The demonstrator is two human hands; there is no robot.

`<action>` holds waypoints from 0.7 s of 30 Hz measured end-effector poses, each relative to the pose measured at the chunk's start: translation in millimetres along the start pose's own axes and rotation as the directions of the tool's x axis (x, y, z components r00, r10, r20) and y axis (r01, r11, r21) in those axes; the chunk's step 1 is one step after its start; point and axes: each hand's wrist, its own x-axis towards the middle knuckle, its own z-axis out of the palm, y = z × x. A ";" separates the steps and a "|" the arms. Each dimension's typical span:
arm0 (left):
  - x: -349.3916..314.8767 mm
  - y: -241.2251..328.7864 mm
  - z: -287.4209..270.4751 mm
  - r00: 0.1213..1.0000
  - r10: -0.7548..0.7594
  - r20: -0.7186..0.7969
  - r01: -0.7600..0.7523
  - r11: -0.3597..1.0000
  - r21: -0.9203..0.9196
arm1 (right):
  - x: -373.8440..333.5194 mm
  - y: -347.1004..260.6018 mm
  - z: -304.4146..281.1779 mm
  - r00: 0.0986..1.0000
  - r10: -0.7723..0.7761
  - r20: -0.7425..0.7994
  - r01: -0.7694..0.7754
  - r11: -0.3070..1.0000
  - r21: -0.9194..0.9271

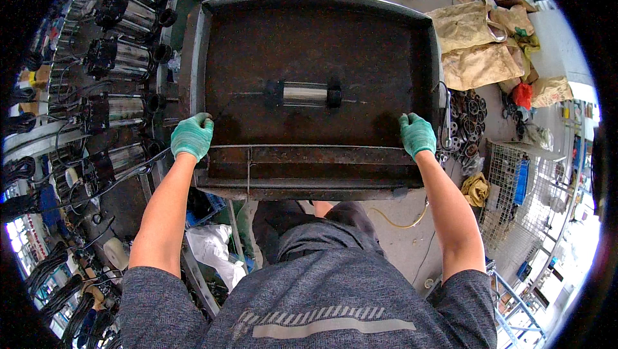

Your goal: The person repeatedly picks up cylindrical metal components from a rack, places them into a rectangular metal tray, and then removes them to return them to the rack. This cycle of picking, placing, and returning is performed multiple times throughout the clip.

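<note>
In front of me is a large dark metal tray (322, 46) with raised walls. Inside it lies a cylinder-shaped part (306, 94), with a shiny silver middle, black ends and a thin rod reaching out to either side. My left hand (193, 137), in a green glove, is closed over the tray's left wall. Opposite it, my right hand (418, 135), gloved the same way, grips the right wall. Neither hand touches the cylinder. The fingers curl over the rim, so part of them is hidden.
Similar silver and black cylinders (119, 58) with cables line the left side. Brown sacks (479, 66) lie on the floor at right, beside a pile of dark metal rings (467, 124). A wire cage (515, 188) stands nearer. A white bag (212, 246) sits below the tray's left side.
</note>
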 end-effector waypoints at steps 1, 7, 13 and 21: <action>0.0 -0.8 0.5 1.000 -0.001 0.000 0.001 1.000 -0.001 | -0.1 -0.5 -0.4 1.000 0.001 0.003 -0.001 1.000 0.000; 2.1 -2.8 2.8 1.000 0.010 -0.004 -0.010 1.000 -0.005 | 0.6 0.3 -0.9 1.000 -0.002 0.015 0.002 1.000 -0.007; 0.9 -1.0 1.3 1.000 0.004 -0.004 -0.004 1.000 0.004 | 1.4 2.4 1.0 1.000 -0.005 0.005 0.005 1.000 -0.006; 2.3 -2.1 2.9 1.000 0.014 -0.013 -0.014 1.000 0.008 | 1.0 0.6 -0.6 1.000 -0.007 0.014 0.008 1.000 -0.014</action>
